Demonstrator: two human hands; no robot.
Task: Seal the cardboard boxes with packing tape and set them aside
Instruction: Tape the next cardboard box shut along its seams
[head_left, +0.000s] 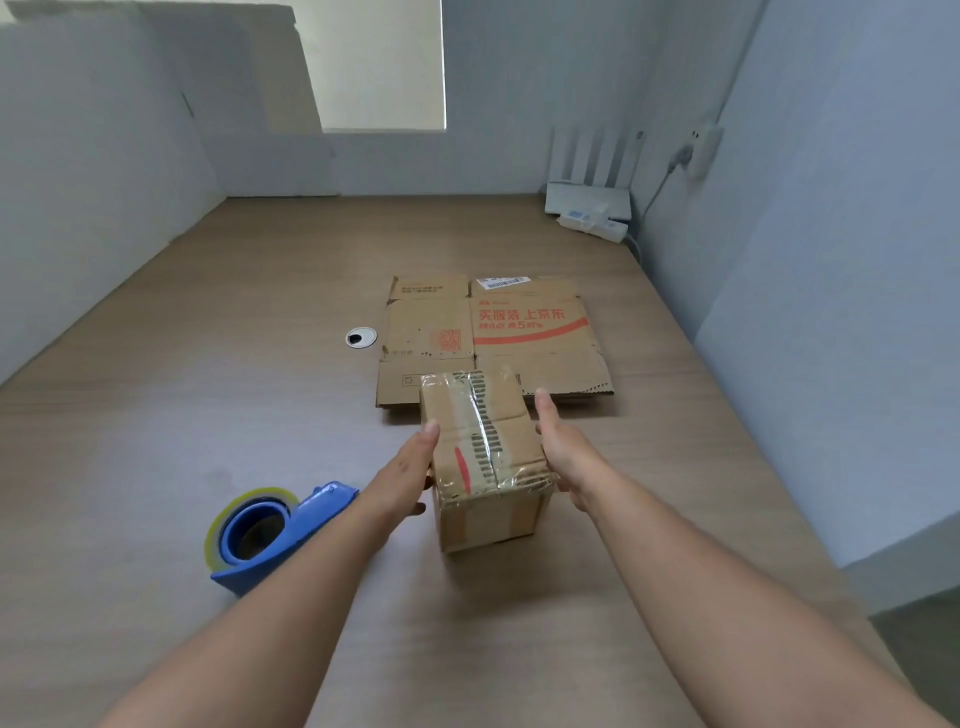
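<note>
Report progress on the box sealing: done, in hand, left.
Done: the small box has clear tape along its top seam. In hand: left hand and right hand press its sides. Left: set it aside, then tape the flattened box behind it; the tape dispenser lies unheld.

Open desk left of the box; tape dispenser blocks the near-left. Flattened cardboard lies just behind the box. Wall closes the right; router fills the far corner.
</note>
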